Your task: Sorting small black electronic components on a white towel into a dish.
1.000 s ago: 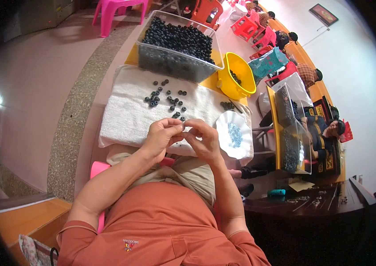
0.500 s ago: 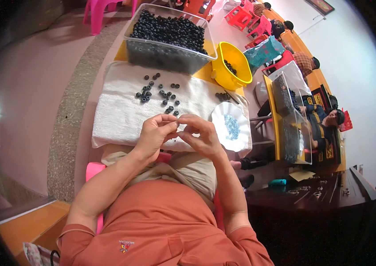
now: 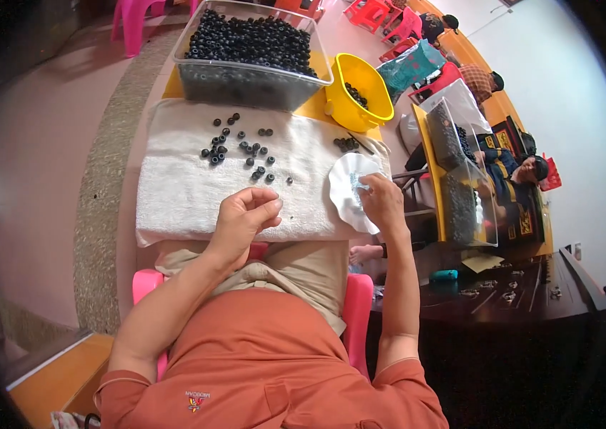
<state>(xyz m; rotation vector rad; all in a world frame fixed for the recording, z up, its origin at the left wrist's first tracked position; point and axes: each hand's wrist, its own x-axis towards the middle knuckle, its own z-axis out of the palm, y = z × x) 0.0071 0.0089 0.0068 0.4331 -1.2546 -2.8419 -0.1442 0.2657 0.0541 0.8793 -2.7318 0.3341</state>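
At the left of your work surface, the white cloth (image 3: 167,204) spreads over the table, probably because its nap stops round things from rolling off. Behind it stands the clear bin (image 3: 246,82), heaped with black beads; its place at the far side seems meant to leave the near cloth free. Loose black beads (image 3: 249,149) lie scattered in front of it, likely spread so that single ones are easy to pick up. Your left hand (image 3: 253,211) is raised just nearer you than they are, thumb and forefinger brought close in a pinch; whether a bead sits between the tips I cannot tell. To the right, the yellow basin (image 3: 346,111) holds a few more dark beads, and a small cluster (image 3: 346,144) rests on the cloth before it. The white dish (image 3: 342,187) sits at the cloth's right edge, its rim perhaps keeping the pale blue bits (image 3: 356,187) together. Your right hand (image 3: 381,200) dips there, fingers bunched over the bits; what it grips, I cannot tell.
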